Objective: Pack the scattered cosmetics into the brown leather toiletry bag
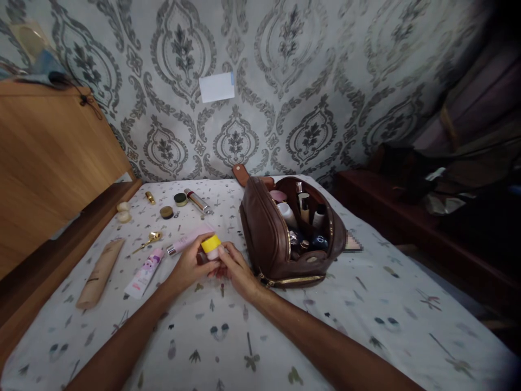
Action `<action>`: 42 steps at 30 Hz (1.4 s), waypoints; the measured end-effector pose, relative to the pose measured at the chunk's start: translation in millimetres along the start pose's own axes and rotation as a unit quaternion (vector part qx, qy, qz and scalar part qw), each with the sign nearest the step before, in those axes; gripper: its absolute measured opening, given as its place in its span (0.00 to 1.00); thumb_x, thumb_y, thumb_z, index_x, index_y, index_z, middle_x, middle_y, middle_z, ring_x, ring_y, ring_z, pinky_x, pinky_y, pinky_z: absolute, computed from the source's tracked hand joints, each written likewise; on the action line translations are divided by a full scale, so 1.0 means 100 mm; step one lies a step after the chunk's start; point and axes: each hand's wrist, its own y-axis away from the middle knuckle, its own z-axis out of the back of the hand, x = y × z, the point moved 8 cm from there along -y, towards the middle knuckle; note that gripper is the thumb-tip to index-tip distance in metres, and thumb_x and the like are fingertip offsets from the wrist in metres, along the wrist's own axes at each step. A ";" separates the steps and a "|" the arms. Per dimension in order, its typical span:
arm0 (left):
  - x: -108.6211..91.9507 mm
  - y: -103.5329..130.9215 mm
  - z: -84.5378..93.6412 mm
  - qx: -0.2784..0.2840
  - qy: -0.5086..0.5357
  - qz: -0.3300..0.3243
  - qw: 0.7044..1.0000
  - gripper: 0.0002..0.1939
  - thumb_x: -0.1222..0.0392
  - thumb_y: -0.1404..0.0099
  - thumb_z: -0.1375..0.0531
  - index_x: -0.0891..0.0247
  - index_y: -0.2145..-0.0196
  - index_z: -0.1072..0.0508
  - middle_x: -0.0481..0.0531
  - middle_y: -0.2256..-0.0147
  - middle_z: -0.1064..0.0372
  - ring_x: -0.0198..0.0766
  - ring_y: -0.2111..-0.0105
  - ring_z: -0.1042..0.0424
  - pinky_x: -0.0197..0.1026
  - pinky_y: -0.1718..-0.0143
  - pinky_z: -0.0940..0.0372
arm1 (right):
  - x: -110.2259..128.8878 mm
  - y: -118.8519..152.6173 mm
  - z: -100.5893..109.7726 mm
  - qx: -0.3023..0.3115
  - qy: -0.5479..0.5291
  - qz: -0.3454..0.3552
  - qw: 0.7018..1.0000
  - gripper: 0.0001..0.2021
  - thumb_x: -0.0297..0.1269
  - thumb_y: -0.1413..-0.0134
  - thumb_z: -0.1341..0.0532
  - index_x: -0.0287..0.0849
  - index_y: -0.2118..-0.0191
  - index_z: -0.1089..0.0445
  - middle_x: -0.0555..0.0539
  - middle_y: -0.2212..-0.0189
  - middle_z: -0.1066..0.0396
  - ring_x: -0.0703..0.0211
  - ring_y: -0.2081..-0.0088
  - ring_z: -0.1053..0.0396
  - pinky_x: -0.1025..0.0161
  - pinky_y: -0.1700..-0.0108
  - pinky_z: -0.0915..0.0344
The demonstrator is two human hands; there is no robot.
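Observation:
Between my two hands is a small jar with a yellow lid [210, 244], held above the patterned sheet. My left hand [189, 267] grips it from the left, fingers curled round its side. My right hand [241, 272] closes on it from the right, thumb against the jar just under the lid. Just right of my right hand stands a brown leather cosmetic bag [262, 239], unzipped, with bottles and other cosmetics inside. A pale pink tube [189, 239] lies behind my left hand, partly covered by it. Left of that is a white and pink tube [144, 273].
Farther left lie a beige tube [101, 274], a gold hair clip [152, 237] and a cream-coloured container [123, 212]. Toward the wall are small round pots [180, 199], a silver tube [197, 201] and a gold lipstick [150, 197]. A wooden cabinet [52, 163] borders the left.

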 end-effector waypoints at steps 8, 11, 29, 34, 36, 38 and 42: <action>-0.02 0.00 0.09 -0.016 -0.080 -0.034 0.996 0.29 0.58 0.46 0.34 0.63 0.46 0.33 0.52 0.57 0.27 0.42 0.60 0.27 0.42 0.57 0.32 | 0.09 -0.01 0.08 -0.029 0.056 0.039 0.997 0.25 0.62 0.48 0.38 0.43 0.61 0.33 0.49 0.66 0.30 0.62 0.69 0.33 0.68 0.73 0.37; -0.09 0.00 0.09 -0.023 -0.146 -0.070 0.986 0.26 0.60 0.45 0.36 0.63 0.48 0.31 0.55 0.53 0.26 0.45 0.55 0.27 0.45 0.51 0.33 | 0.11 -0.03 0.11 -0.039 0.091 0.050 0.994 0.23 0.59 0.50 0.36 0.43 0.60 0.32 0.48 0.65 0.30 0.60 0.67 0.33 0.67 0.72 0.37; -0.19 0.05 0.06 -0.019 -0.241 -0.139 0.960 0.21 0.58 0.42 0.36 0.63 0.50 0.30 0.53 0.57 0.24 0.43 0.59 0.25 0.43 0.57 0.30 | 0.11 0.00 0.06 -0.016 -0.017 0.022 0.999 0.24 0.51 0.57 0.29 0.43 0.57 0.31 0.48 0.63 0.26 0.58 0.62 0.28 0.65 0.62 0.35; -0.25 0.11 0.03 -0.025 -0.313 -0.205 0.927 0.20 0.60 0.39 0.39 0.63 0.49 0.30 0.55 0.56 0.23 0.43 0.60 0.24 0.42 0.58 0.29 | 0.16 -0.04 0.14 -0.051 0.051 0.039 0.997 0.23 0.52 0.61 0.28 0.43 0.62 0.29 0.50 0.66 0.27 0.58 0.61 0.30 0.62 0.54 0.35; -0.27 0.14 0.03 -0.028 -0.338 -0.231 0.912 0.20 0.60 0.39 0.39 0.61 0.49 0.30 0.55 0.55 0.23 0.43 0.60 0.23 0.43 0.57 0.29 | 0.18 -0.06 0.17 -0.061 0.099 0.046 0.992 0.23 0.52 0.62 0.28 0.42 0.63 0.27 0.50 0.66 0.28 0.57 0.62 0.31 0.61 0.56 0.36; -0.28 0.16 0.04 -0.035 -0.350 -0.251 0.902 0.20 0.59 0.39 0.39 0.61 0.49 0.31 0.55 0.55 0.23 0.44 0.58 0.23 0.43 0.56 0.28 | 0.24 -0.07 0.19 -0.073 0.148 0.063 0.984 0.21 0.51 0.62 0.29 0.42 0.63 0.26 0.49 0.65 0.29 0.57 0.62 0.32 0.62 0.56 0.36; -0.26 0.18 0.07 -0.044 -0.348 -0.257 0.901 0.20 0.56 0.38 0.40 0.60 0.48 0.32 0.55 0.54 0.23 0.43 0.60 0.23 0.43 0.57 0.28 | 0.39 -0.02 0.13 -0.074 0.191 0.075 0.976 0.20 0.50 0.62 0.29 0.41 0.64 0.25 0.50 0.66 0.30 0.58 0.63 0.33 0.63 0.59 0.36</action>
